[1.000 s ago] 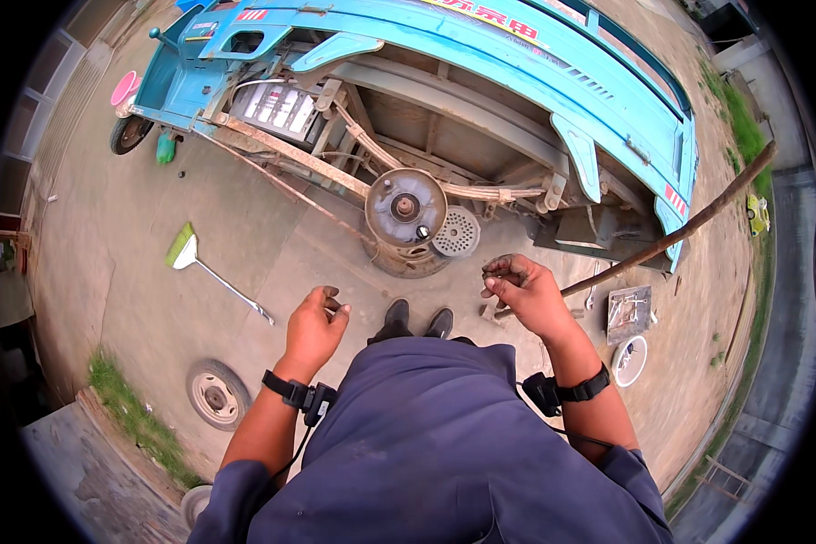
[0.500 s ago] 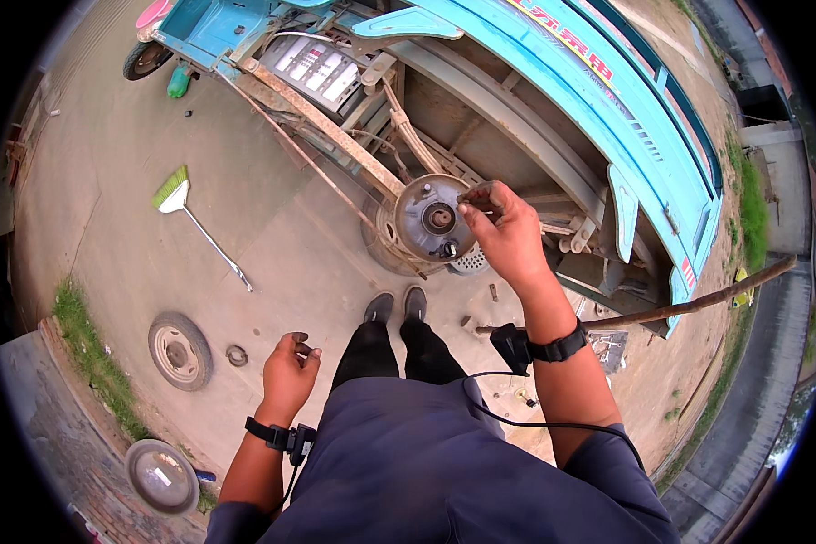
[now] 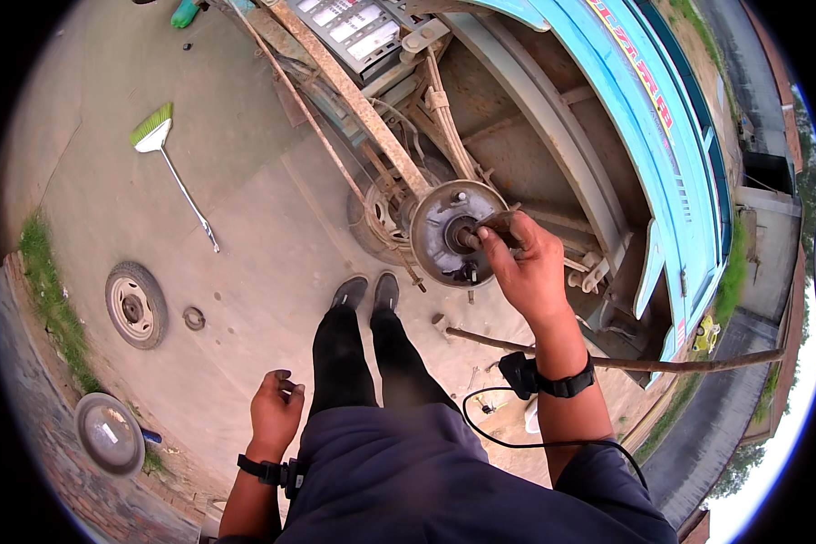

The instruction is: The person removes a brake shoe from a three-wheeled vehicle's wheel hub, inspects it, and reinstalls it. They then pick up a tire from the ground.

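the right hand [image 3: 528, 263] reaches out to the round metal wheel hub [image 3: 453, 234] at the end of the axle of a tipped blue vehicle [image 3: 662, 136], its fingers [image 3: 491, 238] pinched together on a small dark part right at the centre of the hub; what the part is cannot be told. the hub faces the person, with its rusty disc just beyond the two black shoes [image 3: 367, 292] on the concrete ground [image 3: 245, 227]. the left hand [image 3: 276, 412] hangs low, well apart from the hub and nearer than the shoes, its fingers curled loosely inward; whether they hold anything cannot be told. both wrists carry black bands, and a thin black cable [image 3: 517, 442] loops from the right one. a long rusty bar [image 3: 607, 361] lies on the ground just right of the hub and nearer, passing behind the right wrist. far left of the hub lie a green-headed broom [image 3: 168, 154], a small wheel with tyre [image 3: 136, 306] and, beside it, a metal ring [image 3: 193, 318]. a shiny round metal lid [image 3: 109, 433] lies at the lower left, by the brick paving.
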`<state>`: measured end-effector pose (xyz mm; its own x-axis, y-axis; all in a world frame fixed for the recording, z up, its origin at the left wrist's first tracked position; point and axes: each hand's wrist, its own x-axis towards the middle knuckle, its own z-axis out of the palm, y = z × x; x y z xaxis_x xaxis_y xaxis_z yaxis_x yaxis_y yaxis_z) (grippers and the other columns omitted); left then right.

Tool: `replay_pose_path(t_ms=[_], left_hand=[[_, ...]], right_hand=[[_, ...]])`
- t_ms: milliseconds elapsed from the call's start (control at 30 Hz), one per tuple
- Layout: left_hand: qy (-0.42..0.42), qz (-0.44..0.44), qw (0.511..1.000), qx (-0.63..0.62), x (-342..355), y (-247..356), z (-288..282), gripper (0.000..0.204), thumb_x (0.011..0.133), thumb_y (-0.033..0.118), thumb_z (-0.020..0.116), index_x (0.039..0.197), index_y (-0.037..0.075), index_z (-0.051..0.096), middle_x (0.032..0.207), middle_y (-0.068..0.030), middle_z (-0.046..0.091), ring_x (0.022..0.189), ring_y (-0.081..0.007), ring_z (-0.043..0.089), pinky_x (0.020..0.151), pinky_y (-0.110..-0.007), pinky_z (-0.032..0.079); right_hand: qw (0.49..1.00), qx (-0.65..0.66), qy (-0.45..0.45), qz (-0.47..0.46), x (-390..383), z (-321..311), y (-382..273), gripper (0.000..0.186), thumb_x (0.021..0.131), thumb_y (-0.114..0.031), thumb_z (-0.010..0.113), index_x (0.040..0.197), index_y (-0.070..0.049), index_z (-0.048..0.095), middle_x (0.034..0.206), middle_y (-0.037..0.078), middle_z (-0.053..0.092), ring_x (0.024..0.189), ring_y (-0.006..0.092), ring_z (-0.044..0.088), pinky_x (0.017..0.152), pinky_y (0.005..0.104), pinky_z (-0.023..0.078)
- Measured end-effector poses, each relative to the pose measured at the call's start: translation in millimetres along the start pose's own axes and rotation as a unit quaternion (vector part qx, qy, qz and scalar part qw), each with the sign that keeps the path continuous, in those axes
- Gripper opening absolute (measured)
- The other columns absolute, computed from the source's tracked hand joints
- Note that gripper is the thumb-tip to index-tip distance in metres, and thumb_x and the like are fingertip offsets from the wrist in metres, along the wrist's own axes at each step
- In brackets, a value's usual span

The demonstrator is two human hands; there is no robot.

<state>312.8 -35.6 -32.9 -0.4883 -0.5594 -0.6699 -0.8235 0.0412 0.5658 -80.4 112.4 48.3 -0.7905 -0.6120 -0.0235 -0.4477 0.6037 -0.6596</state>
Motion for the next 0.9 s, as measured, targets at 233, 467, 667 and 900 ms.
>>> replay_pose_path(t_ms=[233,467,667,900], left_hand=[[-0.004,-0.024,1.000,0.005,2.4,-0.8,-0.9,0.032,0.088,0.010,0.072,0.115,-0.002,0.058,0.088,-0.0118,0.071,0.068,-0.0196,0.067,0.065,-0.033,0.053],[-0.010,-0.024,1.000,-0.014,8.5,-7.0,-1.7,0.031,0.090,0.008,0.071,0.115,-0.003,0.057,0.089,-0.0117,0.069,0.070,-0.0166,0.065,0.065,-0.030,0.053],[-0.001,-0.024,1.000,-0.014,8.6,-11.3,-1.7,0.031,0.089,0.012,0.072,0.115,-0.001,0.059,0.089,-0.0125,0.072,0.069,-0.0217,0.068,0.066,-0.034,0.054],[-0.004,-0.035,0.999,-0.009,9.6,-7.8,-4.5,0.031,0.089,0.012,0.071,0.115,-0.001,0.059,0.090,-0.0122,0.072,0.069,-0.0214,0.068,0.066,-0.034,0.054]], right_hand=[[0.982,-0.153,-0.047,-0.105,9.2,-8.2,-8.8,0.011,0.083,-0.012,0.074,0.087,-0.006,0.065,0.082,0.014,0.066,0.075,0.0359,0.065,0.065,0.0424,0.053],[0.956,-0.195,-0.147,-0.165,31.9,-23.9,-15.3,0.012,0.083,-0.009,0.072,0.088,-0.005,0.062,0.082,0.013,0.063,0.076,0.0356,0.064,0.065,0.0440,0.051],[0.938,-0.217,-0.202,-0.181,41.2,-26.6,-22.7,0.014,0.082,-0.009,0.073,0.088,-0.004,0.061,0.082,0.013,0.061,0.075,0.0354,0.063,0.066,0.0442,0.051],[0.921,-0.243,-0.239,-0.189,47.0,-28.3,-26.9,0.016,0.081,-0.012,0.073,0.084,-0.004,0.059,0.082,0.013,0.060,0.077,0.0350,0.063,0.067,0.0438,0.051]])
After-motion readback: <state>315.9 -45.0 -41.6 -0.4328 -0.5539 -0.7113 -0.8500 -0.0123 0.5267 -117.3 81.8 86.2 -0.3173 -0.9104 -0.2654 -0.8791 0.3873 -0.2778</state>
